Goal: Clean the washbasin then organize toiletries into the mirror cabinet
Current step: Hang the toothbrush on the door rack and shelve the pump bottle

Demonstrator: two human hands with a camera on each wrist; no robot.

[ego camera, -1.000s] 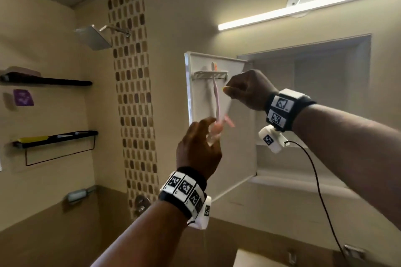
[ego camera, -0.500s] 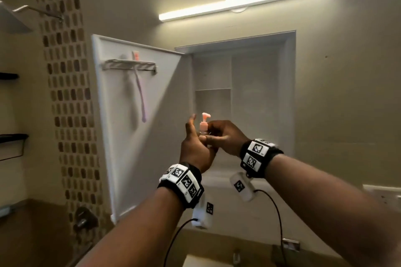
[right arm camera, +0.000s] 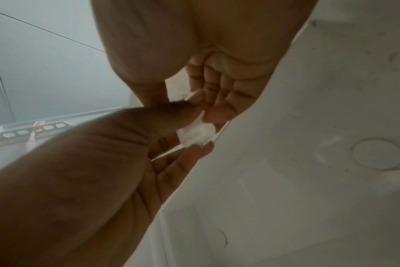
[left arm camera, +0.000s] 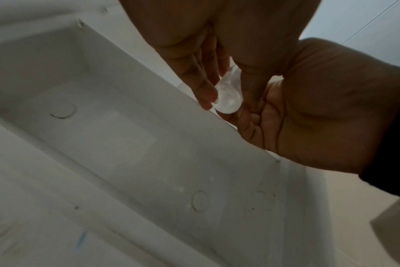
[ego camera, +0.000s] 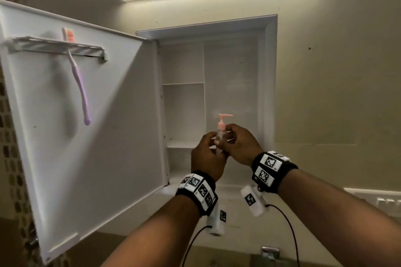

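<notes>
Pump bottle (ego camera: pixel 221 134) pinched upright by my left hand (ego camera: pixel 207 156) & right hand (ego camera: pixel 243 145), just before open cabinet (ego camera: pixel 268 84). Next, prob: set it on a shelf inside.

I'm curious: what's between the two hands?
A small clear pump bottle, held between the left hand and right hand; the head view shows it.

Both forearms reach up from the bottom of the head view and meet at centre frame, each wrist wearing a black band with square markers. The left hand (ego camera: pixel 207 156) and right hand (ego camera: pixel 240 145) sit knuckle to knuckle, fingers curled inward, pinching a small pump bottle (ego camera: pixel 221 131) between their fingertips.
</notes>
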